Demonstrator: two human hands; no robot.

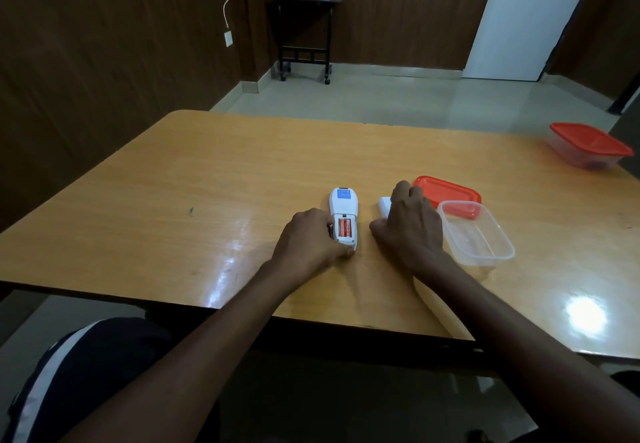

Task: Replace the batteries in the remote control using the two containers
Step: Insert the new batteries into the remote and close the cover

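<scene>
Lying face-down on glossy wooden surface [207,179]: white plastic remote control [343,214], back open, two orange cylindrical batteries [345,227] seated inside. Left hand [311,238] gripping its near end. Right hand [410,224] curled over white plastic battery cover [384,206]. Just beside: clear rectangular plastic container [476,233], its red lid [446,194] behind. Far right: lidded red-topped container [588,146].

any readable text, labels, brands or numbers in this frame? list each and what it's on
Nothing legible.
Blue label on the back of the remote control: has print, too small and blurred to read.
Orange batteries in the open compartment: no markings can be made out.
Clear container, both red lids, white cover under the right hand: no text visible.
</scene>
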